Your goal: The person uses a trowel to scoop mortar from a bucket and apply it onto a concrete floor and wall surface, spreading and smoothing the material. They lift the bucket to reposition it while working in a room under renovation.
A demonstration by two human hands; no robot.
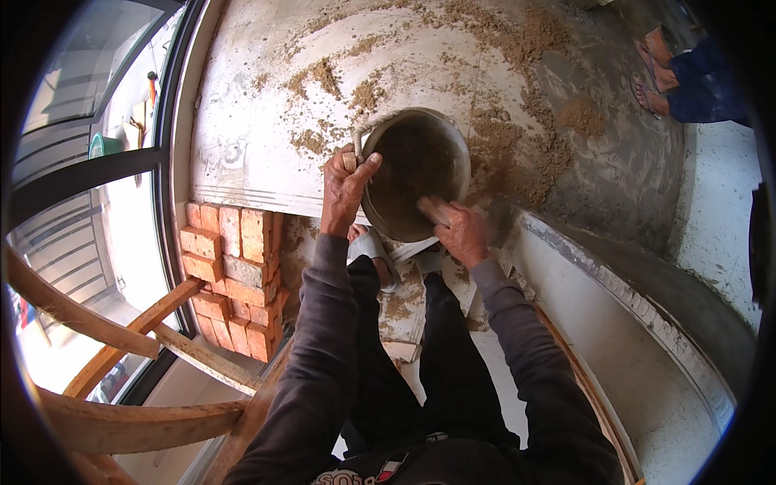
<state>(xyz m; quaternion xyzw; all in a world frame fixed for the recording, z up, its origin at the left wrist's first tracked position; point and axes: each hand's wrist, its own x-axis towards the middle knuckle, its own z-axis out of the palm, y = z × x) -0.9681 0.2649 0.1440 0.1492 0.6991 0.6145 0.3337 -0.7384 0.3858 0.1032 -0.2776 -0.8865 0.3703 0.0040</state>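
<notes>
A round bucket [463, 162] with a pale rim stands in front of me, its inside dark and wet-looking. My left hand [347, 179] is closed at the bucket's left side, on the thick rope handle [358, 144], with the thumb resting along the rim. A wide ring shows on one of its fingers. Over the near right part of the bucket, my right hand [465, 234] reaches in from the rim. Its fingertips are smeared by motion, so whether they hold a tool is hidden. My feet in light slippers [376, 255] stand just below the bucket.
Stacked orange bricks [234, 279] sit at the left beside a glass door frame [166, 145]. Wooden poles [137, 335] cross the lower left. Loose sand [533, 40] is scattered over the pale floor ahead. A low wall edge [614, 299] runs along the right. Another person's feet [659, 73] are at upper right.
</notes>
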